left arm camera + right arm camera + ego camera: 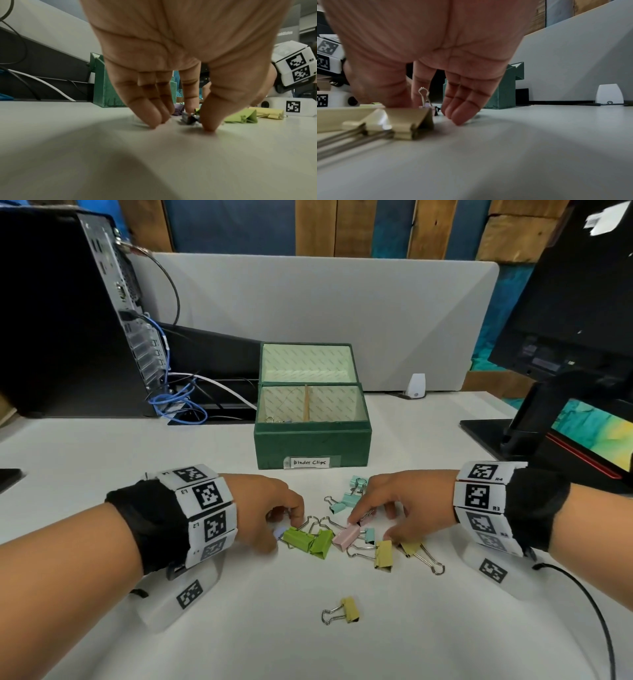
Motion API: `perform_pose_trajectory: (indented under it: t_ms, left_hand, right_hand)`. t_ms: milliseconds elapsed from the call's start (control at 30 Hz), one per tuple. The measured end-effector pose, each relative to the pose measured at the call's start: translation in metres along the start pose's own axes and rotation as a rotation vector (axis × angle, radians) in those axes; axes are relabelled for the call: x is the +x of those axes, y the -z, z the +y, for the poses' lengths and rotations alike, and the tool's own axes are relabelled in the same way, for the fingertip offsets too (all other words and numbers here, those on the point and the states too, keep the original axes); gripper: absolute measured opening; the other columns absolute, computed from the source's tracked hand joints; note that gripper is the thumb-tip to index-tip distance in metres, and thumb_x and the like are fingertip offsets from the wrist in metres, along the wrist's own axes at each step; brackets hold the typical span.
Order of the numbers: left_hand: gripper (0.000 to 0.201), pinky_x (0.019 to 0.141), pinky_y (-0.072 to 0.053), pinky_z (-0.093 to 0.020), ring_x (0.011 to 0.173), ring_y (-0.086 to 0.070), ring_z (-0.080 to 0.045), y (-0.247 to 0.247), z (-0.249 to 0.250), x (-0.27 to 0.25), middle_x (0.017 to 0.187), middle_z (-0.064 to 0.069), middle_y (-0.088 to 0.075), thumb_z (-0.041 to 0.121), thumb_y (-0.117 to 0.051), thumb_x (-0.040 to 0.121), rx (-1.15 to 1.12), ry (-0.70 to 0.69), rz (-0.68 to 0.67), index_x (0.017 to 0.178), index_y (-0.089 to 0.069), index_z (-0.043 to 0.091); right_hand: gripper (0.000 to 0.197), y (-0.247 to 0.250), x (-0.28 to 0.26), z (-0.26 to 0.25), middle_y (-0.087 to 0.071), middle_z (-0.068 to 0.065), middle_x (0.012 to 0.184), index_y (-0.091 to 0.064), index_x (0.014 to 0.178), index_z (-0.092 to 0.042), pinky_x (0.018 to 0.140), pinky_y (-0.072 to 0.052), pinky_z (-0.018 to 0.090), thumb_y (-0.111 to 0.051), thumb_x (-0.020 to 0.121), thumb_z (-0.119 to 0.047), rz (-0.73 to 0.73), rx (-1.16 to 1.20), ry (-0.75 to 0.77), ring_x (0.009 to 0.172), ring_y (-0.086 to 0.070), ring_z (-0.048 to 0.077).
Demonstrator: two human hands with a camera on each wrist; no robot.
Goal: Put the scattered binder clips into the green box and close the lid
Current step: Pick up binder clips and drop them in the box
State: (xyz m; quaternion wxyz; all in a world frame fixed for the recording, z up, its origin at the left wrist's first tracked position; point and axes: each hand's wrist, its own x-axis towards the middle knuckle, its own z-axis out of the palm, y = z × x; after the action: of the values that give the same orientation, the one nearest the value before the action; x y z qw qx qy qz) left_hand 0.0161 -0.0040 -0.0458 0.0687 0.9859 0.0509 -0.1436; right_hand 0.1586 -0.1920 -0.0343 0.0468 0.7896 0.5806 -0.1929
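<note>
The green box (311, 446) stands open mid-table, its lid (308, 364) leaning back; a label on the front reads "Binder Clips". Several binder clips lie scattered before it: two green (298, 537), a pink one (346, 537), teal ones (342, 503), olive ones (383, 554) and a yellow one (349, 609) nearer me. My left hand (284, 529) is down on the table, thumb and index finger pinching a small lavender clip (190, 119). My right hand (371, 530) reaches down among the clips with straight fingers, fingertips (460, 120) on the table beside a small pink clip (428, 106).
A computer tower (68, 320) with blue and white cables (178, 402) stands at the back left. A monitor stand and base (513, 433) sit at the right. A grey divider panel (308, 302) runs behind the box. A black cable (582, 594) trails from my right wrist.
</note>
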Motion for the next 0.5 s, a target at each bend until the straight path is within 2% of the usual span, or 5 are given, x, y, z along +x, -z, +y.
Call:
perform_pose_trajectory:
  t_ms: [100, 200, 333, 433, 500]
  left_hand:
    - [0.028, 0.082, -0.048, -0.024, 0.078, -0.05, -0.008, -0.0014, 0.0012, 0.0042, 0.085, 0.015, -0.049, 0.023, -0.066, 0.075, -0.008, -0.005, 0.014, 0.094, -0.054, 0.039]
    - [0.026, 0.074, -0.044, -0.019, 0.07, -0.048, -0.003, -0.0007, 0.0013, 0.0071, 0.077, 0.016, -0.049, 0.021, -0.067, 0.075, -0.023, -0.01, 0.017, 0.081, -0.049, 0.039]
    - [0.022, 0.069, -0.042, -0.017, 0.065, -0.045, 0.0, 0.002, 0.0028, 0.0077, 0.076, 0.016, -0.05, 0.021, -0.068, 0.076, -0.017, -0.006, -0.01, 0.085, -0.052, 0.034]
    - [0.019, 0.074, -0.046, -0.022, 0.071, -0.049, -0.006, 0.0017, 0.0064, 0.0083, 0.074, 0.014, -0.051, 0.022, -0.067, 0.074, 0.005, 0.02, 0.017, 0.083, -0.053, 0.032]
    - [0.019, 0.076, -0.047, -0.025, 0.075, -0.051, -0.009, 0.0017, 0.0087, 0.009, 0.074, 0.014, -0.051, 0.024, -0.068, 0.073, 0.022, 0.032, 0.022, 0.082, -0.053, 0.032]
  right_hand:
    - [0.047, 0.0005, 0.0003, -0.0017, -0.048, -0.013, 0.114, -0.051, 0.123, -0.047, 0.087, -0.047, 0.025, -0.068, 0.08, -0.04, -0.009, -0.002, -0.002, 0.095, -0.051, 0.01]
    - [0.043, 0.0004, 0.001, -0.0035, -0.047, -0.013, 0.111, -0.055, 0.12, -0.043, 0.084, -0.044, 0.023, -0.068, 0.079, -0.041, -0.011, -0.006, 0.016, 0.096, -0.05, 0.009]
    - [0.031, -0.0011, 0.0025, -0.0053, -0.05, -0.011, 0.111, -0.061, 0.112, -0.038, 0.077, -0.041, 0.015, -0.067, 0.082, -0.035, 0.014, 0.008, 0.05, 0.081, -0.047, -0.001]
    - [0.027, -0.002, 0.0035, -0.004, -0.052, -0.011, 0.111, -0.062, 0.109, -0.033, 0.068, -0.035, 0.007, -0.065, 0.083, -0.025, 0.034, 0.009, 0.061, 0.074, -0.044, -0.007]
    - [0.026, -0.0016, 0.0036, -0.0023, -0.051, -0.011, 0.104, -0.06, 0.104, -0.031, 0.063, -0.034, 0.008, -0.065, 0.081, -0.019, 0.038, -0.001, 0.028, 0.071, -0.043, -0.006]
